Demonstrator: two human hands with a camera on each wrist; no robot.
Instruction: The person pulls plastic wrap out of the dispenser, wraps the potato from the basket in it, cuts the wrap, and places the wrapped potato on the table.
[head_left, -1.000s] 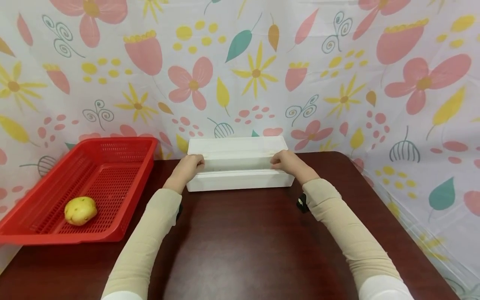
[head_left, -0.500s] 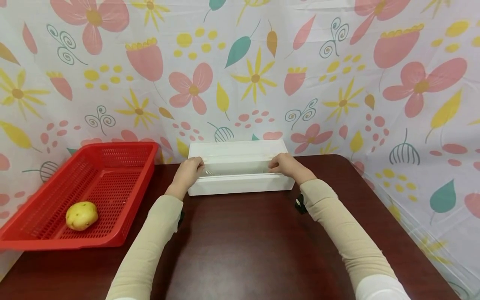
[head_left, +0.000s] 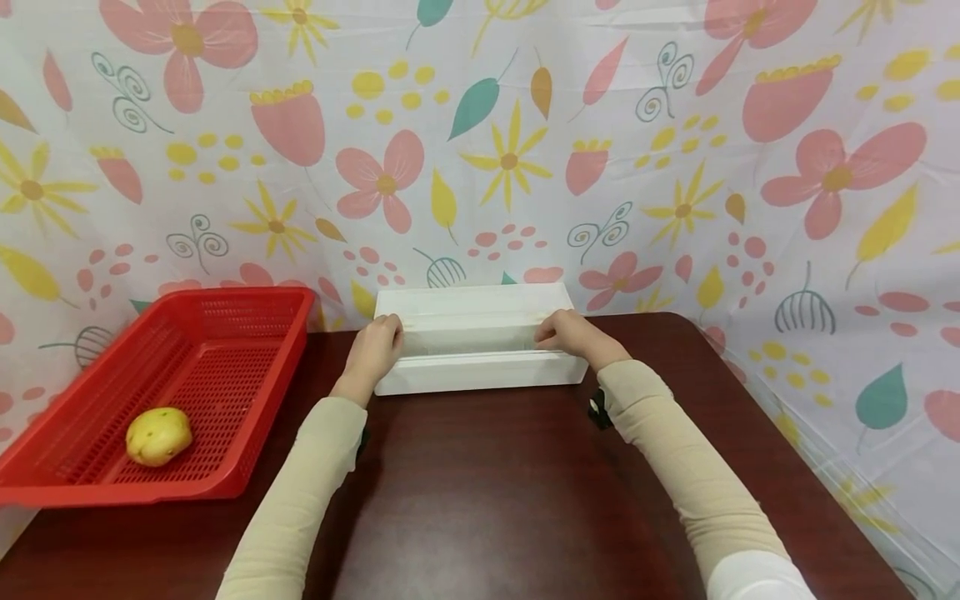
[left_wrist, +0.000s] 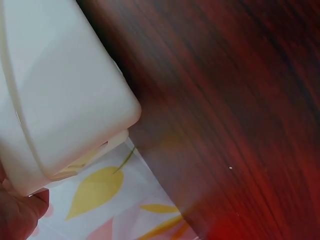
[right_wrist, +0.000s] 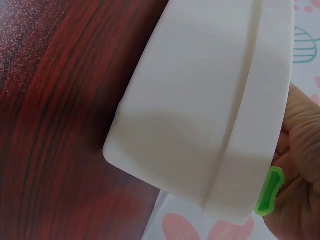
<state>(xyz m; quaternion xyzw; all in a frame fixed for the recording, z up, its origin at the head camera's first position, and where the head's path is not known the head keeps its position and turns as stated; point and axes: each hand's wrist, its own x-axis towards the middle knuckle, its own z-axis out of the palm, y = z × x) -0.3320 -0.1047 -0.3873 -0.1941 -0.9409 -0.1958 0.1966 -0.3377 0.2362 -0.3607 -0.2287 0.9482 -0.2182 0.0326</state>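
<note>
A long white box point(head_left: 480, 374) stands lengthwise at the back of the table, with its white lid point(head_left: 472, 301) raised behind the opening. My left hand point(head_left: 376, 351) grips the box's left end, fingers curled over the rim. At the other end, my right hand point(head_left: 573, 335) does likewise, its fingertips bent in over the opening. In the left wrist view, bent fingers point(left_wrist: 39, 202) show by the box's corner. A small green clip-like piece point(right_wrist: 270, 191) sits at the box's edge against my right hand in the right wrist view. What lies inside the box is hidden.
A red perforated plastic basket point(head_left: 258, 392) stands at the left of the dark wooden table point(head_left: 480, 483). One yellow potato point(head_left: 159, 437) lies in it. A flower-printed sheet point(head_left: 480, 125) hangs close behind the box and along the right edge.
The scene sits slightly lower in the head view than a second ago. Both hands stay at the ends of the box, with only slight shifts of the fingers.
</note>
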